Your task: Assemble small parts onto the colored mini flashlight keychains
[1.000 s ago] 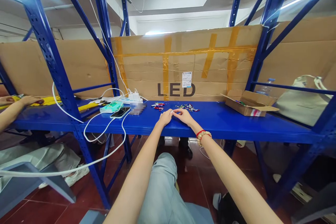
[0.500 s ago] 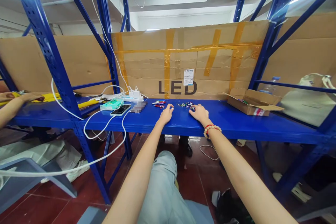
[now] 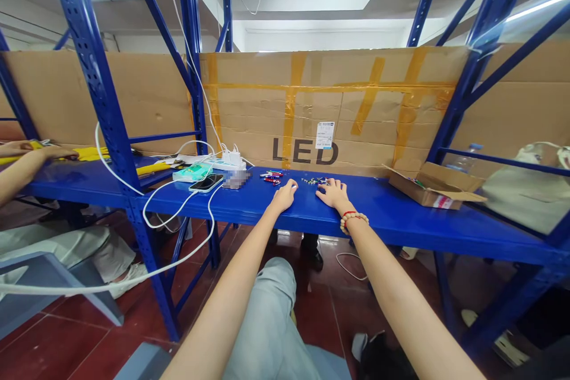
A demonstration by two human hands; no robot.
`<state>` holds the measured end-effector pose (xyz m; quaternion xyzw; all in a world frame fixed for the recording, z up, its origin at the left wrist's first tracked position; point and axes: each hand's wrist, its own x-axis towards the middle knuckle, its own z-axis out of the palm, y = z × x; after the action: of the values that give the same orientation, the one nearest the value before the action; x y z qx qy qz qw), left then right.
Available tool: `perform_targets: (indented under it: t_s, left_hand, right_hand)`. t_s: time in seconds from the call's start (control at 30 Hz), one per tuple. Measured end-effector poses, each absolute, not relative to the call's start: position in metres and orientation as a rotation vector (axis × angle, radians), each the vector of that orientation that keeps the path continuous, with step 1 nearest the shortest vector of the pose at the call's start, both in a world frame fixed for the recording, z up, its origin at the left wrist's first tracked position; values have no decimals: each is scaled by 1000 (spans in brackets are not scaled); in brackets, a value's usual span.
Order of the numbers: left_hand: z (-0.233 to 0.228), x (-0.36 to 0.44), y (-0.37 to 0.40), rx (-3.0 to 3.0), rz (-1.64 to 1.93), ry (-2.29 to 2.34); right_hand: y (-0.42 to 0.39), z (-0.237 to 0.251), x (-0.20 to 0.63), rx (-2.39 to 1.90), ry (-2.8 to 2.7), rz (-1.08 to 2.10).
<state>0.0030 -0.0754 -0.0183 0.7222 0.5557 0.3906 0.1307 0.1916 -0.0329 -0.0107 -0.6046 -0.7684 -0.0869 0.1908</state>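
Observation:
My left hand (image 3: 284, 196) is closed over the blue tabletop, its thumb and fingers brought together. Whatever may be in that pinch is too small to name. Just beyond it, to the left, lies a little group of shiny red, blue and silver slender pieces (image 3: 272, 177). My right hand (image 3: 335, 195), with a beaded bracelet at the wrist, reaches over with fingers apart and pointing down. Its fingertips are at a scatter of small dark and metallic pieces (image 3: 312, 180), covering part of them.
Left of my hands are a phone (image 3: 206, 183), white cables, a power strip (image 3: 231, 159) and a green-white packet (image 3: 194, 172). An open cardboard box (image 3: 434, 190) stands right. Blue rack posts (image 3: 95, 71) flank the table (image 3: 387, 205); another person's hands handle yellow material (image 3: 91, 154) far left.
The view has shifted slightly. My right hand has moved a little left and nearer to me, its fingers spreading more. My left hand stays pinched in about the same place.

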Motion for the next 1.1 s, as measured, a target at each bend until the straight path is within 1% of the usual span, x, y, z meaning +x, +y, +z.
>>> perform_targets:
  t_s: [0.2, 0.5, 0.77, 1.1]
  left_hand:
    - [-24, 1, -66, 2093, 1202, 1512]
    - [-28, 1, -58, 2094, 1330, 1291]
    - [-29, 0, -56, 2019, 1353, 1140]
    - [-22, -1, -68, 1864, 1273, 1045]
  right_hand:
    - [-40, -14, 196, -1621, -2024, -189]
    - [-49, -15, 185, -1315, -1962, -84]
    - [-63, -18, 151, -989, -1879, 222]
    - [-53, -21, 158, -948, -1637, 520]
